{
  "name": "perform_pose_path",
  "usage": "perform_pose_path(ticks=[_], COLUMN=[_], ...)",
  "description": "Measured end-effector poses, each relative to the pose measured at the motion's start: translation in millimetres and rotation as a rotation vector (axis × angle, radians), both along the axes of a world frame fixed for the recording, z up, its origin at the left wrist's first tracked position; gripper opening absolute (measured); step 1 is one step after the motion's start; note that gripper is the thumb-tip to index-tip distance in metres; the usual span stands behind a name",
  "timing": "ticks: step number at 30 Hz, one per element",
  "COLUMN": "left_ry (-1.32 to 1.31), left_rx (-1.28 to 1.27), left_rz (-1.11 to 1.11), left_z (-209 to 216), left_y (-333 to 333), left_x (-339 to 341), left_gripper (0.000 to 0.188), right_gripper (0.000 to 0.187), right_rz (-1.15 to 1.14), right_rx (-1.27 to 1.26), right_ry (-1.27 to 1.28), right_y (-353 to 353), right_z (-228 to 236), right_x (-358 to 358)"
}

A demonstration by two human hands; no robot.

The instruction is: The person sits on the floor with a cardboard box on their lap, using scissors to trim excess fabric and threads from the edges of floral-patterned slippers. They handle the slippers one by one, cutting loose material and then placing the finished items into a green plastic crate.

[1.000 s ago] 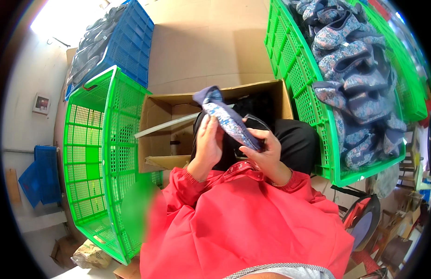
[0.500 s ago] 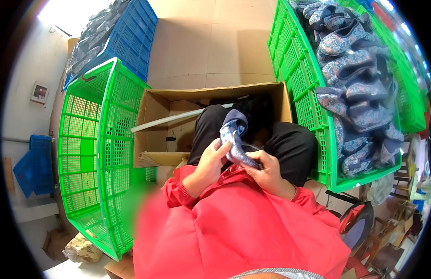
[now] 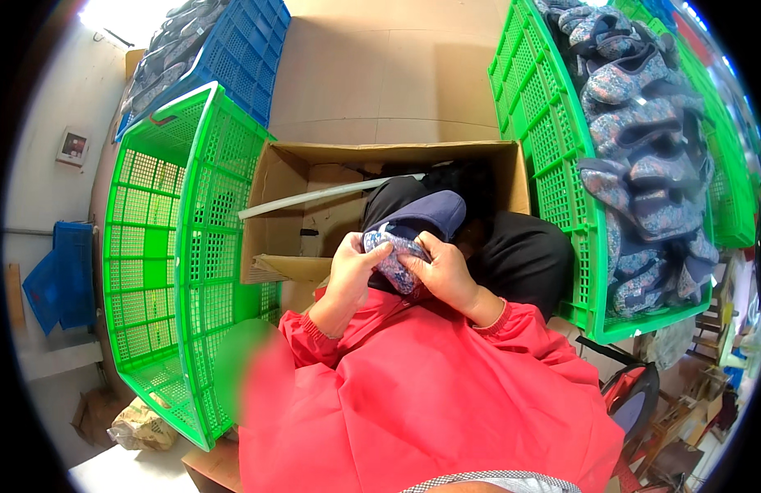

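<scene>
A floral fabric shoe upper, blue with pale specks and a plain navy part, is held between my two hands above my lap. My left hand grips its patterned edge from the left, thumb pressed on top. From the right, my right hand pinches the same patterned end between thumb and fingers. The navy part points away from me, over my dark trousers. Both hands hide some of its lower portion, and the fingertips beneath it are out of sight.
A cardboard box stands open around my knees, with a pale rod across it. On the left is a green crate, with a blue crate behind. A green crate on the right is piled with similar floral shoe uppers.
The shoe upper has been turned and opened out, so its navy part now spreads away from me. My right hand has moved up and left, closer to my left hand.
</scene>
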State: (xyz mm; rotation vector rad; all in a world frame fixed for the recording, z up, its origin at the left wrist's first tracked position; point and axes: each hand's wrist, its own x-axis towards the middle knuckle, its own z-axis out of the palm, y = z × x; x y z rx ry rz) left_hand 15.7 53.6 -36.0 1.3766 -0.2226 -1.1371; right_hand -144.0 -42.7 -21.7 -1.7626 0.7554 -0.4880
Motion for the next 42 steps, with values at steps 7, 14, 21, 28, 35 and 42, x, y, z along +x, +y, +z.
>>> perform_pose_path(ticks=[7,14,21,28,35,42], left_ry=[-0.985,-1.401,-0.088,-0.051,-0.436,-0.582], left_rx=[0.104,0.162,-0.004,-0.088,0.062,-0.003], left_rz=[-0.012,-0.066,0.031,-0.109,-0.129,0.06], left_z=[-10.6,1.7,-10.1,-3.1,-2.0,-14.6], left_y=[-24.5,-50.0,-17.8,13.2,26.2,21.8], left_x=[6.3,16.7,13.0,-6.4,-20.8,-26.5], left_gripper=[0.027,0.023,0.024,0.029,0.031,0.025], right_gripper=[0.027,0.03,0.038,0.032,0.036,0.037], right_rz=[0.044,0.008,-0.001,-0.018,-0.019,-0.175], right_rx=[-0.33,-0.146,0.042,0.014,-0.108,-0.159], right_ry=[0.205,0.09,0.083,0.127,0.149,0.047], right_y=[-31.1,-64.3,-72.5,-67.3,-56.8,-36.8], right_z=[13.0,-19.7,-34.1,-28.4,-23.7,-24.2], right_x=[24.3,52.8,62.3,60.8,64.1,65.6])
